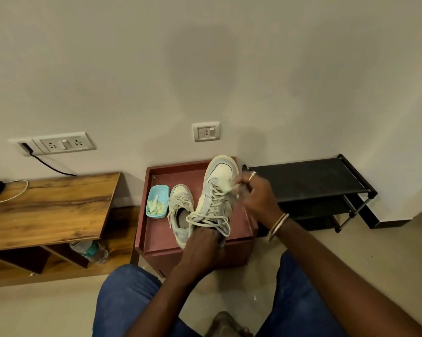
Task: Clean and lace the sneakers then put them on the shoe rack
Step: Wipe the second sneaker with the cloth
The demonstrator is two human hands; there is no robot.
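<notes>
Straight ahead at twelve o'clock stands a low maroon stand [156, 239], and over it I hold the raised sneaker [217, 190], toe tipped up toward the wall. My left hand [205, 242] grips its heel end from below, fingers curled round it, with the loose laces draping just above my knuckles. My right hand [256, 193] comes in from three o'clock of the shoe and pinches a pale wad [229, 188] against its side by the upper eyelets; the wad is too blurred to tell more. The second sneaker [180, 207] lies on the stand at nine o'clock of the raised one, toe to the wall, laces slack. Just beside it, again at nine o'clock, sits a light blue tub [157, 201] holding pale scraps. The black shoe rack [309, 181] stands against the wall at two o'clock, right next to the stand. At ten o'clock is a wooden bench [47, 203], with a water bottle [90, 251] lying in the shelf beneath it.
</notes>
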